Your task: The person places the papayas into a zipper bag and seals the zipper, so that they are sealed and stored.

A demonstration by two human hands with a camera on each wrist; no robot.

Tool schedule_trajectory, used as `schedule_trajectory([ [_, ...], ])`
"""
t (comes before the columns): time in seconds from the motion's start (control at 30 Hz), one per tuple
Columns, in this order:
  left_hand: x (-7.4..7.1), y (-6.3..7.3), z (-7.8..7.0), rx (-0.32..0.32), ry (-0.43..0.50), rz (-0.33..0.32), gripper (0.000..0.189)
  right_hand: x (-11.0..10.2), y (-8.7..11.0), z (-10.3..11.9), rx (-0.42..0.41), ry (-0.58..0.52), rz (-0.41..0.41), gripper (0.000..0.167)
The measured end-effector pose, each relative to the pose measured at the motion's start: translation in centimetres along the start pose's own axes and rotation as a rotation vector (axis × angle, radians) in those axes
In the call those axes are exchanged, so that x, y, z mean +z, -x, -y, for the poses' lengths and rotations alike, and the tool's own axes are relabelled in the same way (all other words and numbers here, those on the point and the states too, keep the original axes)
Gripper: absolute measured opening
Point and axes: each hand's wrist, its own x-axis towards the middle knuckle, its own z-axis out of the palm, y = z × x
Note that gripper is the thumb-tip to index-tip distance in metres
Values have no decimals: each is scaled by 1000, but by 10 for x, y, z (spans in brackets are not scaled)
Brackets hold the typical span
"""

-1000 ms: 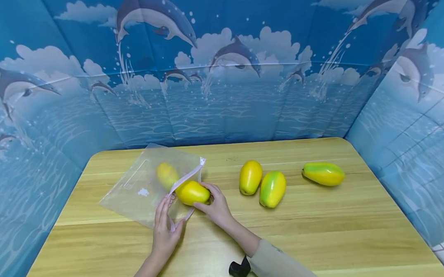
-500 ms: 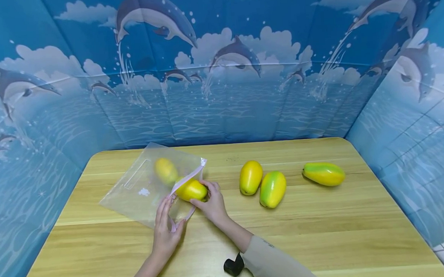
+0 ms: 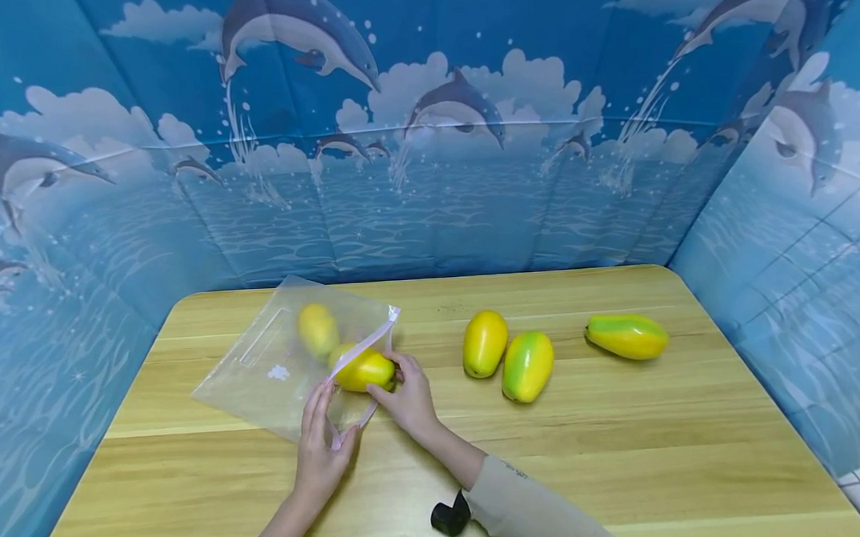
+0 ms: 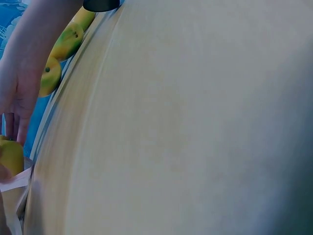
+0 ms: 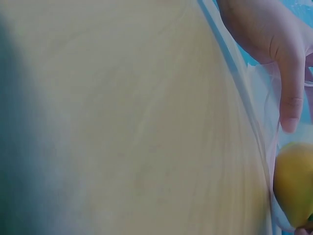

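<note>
A clear plastic zip bag [image 3: 255,396] with a pale lilac strip along its mouth lies at the table's left. One yellow papaya [image 3: 318,331] is inside, seen through the film. My left hand [image 3: 320,464] holds the mouth apart, fingers at the upper rim and thumb by the lower rim. A second yellow papaya [image 3: 366,373] sits partly inside the mouth; my right hand [image 3: 411,399] grips its outer end between thumb and fingers. In the right wrist view, the left hand [image 5: 286,54] is above this papaya [image 5: 293,183]. The left wrist view shows the right hand [image 4: 22,98] only partly.
Right of the bag, a yellow papaya [image 3: 485,344] and a green-yellow papaya [image 3: 528,367] lie close together. Another green-yellow papaya [image 3: 627,337] is farther right on the wooden table [image 3: 661,435]. A black device [image 3: 450,516] is at the right sleeve. A dolphin-print curtain [image 3: 427,196] stands behind.
My right hand has pushed its papaya a little left, deeper into the bag's mouth. The papaya inside has shifted slightly up and left. My left hand has stayed in place.
</note>
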Motion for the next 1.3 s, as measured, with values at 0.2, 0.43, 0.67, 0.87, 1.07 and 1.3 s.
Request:
schedule_trajectory([
  [0.2, 0, 0, 0, 8, 22, -7, 83, -1, 1, 3, -10, -114, 58, 50],
  [0.43, -1, -1, -2, 16, 24, 0, 81, 0, -4, 2, -22, -120, 71, 48],
  [0.67, 0, 0, -1, 24, 12, 7, 84, -7, -6, 27, -60, -171, 73, 44],
  [0.87, 0, 0, 0, 37, 28, 4, 77, -4, -8, 27, -45, -204, 79, 44],
  [1.07, 0, -1, -1, 40, 30, -3, 79, 4, -14, 21, 0, -242, 85, 45],
  [1.3, 0, -2, -1, 39, 37, 4, 75, 20, -20, -7, -40, -246, 89, 45],
])
